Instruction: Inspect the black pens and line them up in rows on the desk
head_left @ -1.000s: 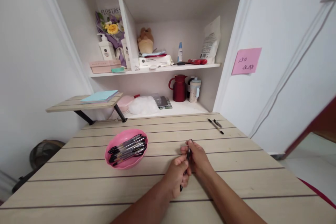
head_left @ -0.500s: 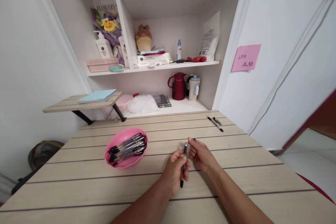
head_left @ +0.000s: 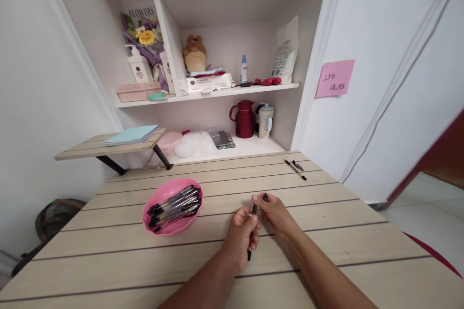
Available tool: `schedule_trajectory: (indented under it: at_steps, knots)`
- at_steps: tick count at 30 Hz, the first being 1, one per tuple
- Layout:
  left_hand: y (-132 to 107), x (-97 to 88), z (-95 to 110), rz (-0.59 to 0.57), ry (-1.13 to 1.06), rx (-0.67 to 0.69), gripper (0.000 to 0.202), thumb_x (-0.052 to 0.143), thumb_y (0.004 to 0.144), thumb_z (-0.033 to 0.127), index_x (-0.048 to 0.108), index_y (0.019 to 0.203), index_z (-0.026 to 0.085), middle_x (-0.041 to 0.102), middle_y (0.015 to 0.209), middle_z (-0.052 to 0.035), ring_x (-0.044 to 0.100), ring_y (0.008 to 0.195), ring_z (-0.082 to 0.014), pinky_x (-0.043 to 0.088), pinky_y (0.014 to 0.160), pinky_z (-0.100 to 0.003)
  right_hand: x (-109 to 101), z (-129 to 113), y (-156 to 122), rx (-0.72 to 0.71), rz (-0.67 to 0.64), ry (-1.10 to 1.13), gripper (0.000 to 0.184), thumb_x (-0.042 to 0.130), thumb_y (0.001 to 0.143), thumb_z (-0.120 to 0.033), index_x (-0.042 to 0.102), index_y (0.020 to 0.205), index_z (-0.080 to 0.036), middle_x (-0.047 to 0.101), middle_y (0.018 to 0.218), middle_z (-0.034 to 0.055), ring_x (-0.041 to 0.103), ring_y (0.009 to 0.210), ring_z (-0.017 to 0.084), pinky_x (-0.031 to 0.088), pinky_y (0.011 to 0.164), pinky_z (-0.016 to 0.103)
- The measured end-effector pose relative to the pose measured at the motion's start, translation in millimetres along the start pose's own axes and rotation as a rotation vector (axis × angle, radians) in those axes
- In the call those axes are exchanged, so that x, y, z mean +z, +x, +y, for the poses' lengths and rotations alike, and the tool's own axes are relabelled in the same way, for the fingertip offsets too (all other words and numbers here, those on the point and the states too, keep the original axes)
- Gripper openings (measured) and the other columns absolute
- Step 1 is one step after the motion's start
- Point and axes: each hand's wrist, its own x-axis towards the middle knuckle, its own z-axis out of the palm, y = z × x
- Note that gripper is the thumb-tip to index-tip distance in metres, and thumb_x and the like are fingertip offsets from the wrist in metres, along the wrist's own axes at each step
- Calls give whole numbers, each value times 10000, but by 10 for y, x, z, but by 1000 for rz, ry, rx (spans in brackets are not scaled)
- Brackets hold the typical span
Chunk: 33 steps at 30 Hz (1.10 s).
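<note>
The left hand (head_left: 241,239) is curled around a slim, dark-barrelled black pen (head_left: 251,237), its thumb pressed along the near side and its fingers bent close behind, leaving little gap. The pen is held at a slant above the table, its near end poking out below the fist and its far end reaching the other hand. The right hand (head_left: 272,211) is narrowed to a pinch, thumb and forefinger nearly together at the pen's far end; a small, dark, rounded piece (head_left: 266,197) shows at the top of its bent fingers. Its remaining fingers are partly hidden, so how tightly they are folded cannot be told.

Both hands are over the near middle of a pale wooden table (head_left: 326,241) with dark parallel lines. To their left stands a pink plastic bowl with a wavy rim (head_left: 163,193), holding a heap of clear-barrelled pens with black ends (head_left: 176,208), all lying roughly the same way. At the far right of the table, well apart from the hands, lie a loose clear-barrelled pen with black ends (head_left: 295,170) and, just beside it, a short dark piece (head_left: 297,165).
</note>
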Motion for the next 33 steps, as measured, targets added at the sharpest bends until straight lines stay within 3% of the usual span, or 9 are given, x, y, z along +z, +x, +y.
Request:
schedule_trajectory:
  at_steps: [6,11,16,20,24,29,33]
  knots:
    - [-18,10,39,-55,-55,-71,372,615,675,449,431,881,199,498,606,63,294,328,5,115,335,-149,10,-43,-28,19,-66,23,371,691,588,-481,563,657,-139,456,442,-49,282,362,37,161,375,214]
    - [-17,11,33,-44,-28,-52,360,599,687,462,428,862,198,498,584,65,291,313,0,116,328,-157,18,-66,-38,3,-1,-15,346,729,551,-431,520,570,-156,460,414,-47,284,341,33,153,359,210]
    - [-8,5,26,-44,-43,-59,360,591,693,462,423,874,200,497,581,68,277,308,3,106,332,-156,-3,-72,-34,60,-97,51,327,700,588,-446,563,632,-152,444,434,-62,261,338,24,165,353,205]
    - [-6,7,25,-41,-31,-54,340,577,709,448,410,873,202,495,578,69,279,305,1,106,330,-157,-11,-57,-34,48,-63,10,335,723,567,-417,511,569,-157,411,404,-73,263,340,23,145,357,199]
    - [-11,13,34,-57,-59,-51,365,596,690,455,408,876,203,493,584,71,276,311,4,107,333,-155,-26,-34,-21,80,-163,104,337,702,592,-435,582,714,-145,457,445,-67,250,338,19,161,359,201]
    - [-12,11,38,-55,-64,-75,387,617,669,469,414,866,204,492,578,73,284,314,6,103,336,-151,-31,-4,-10,62,-98,79,344,724,569,-420,497,567,-162,422,395,-70,267,332,27,151,353,205]
    - [-4,1,32,-63,-80,-87,385,619,667,464,421,869,203,495,576,70,290,315,5,98,337,-150,-25,-26,-22,93,-163,154,341,706,589,-435,579,714,-144,450,444,-70,233,333,16,144,353,202]
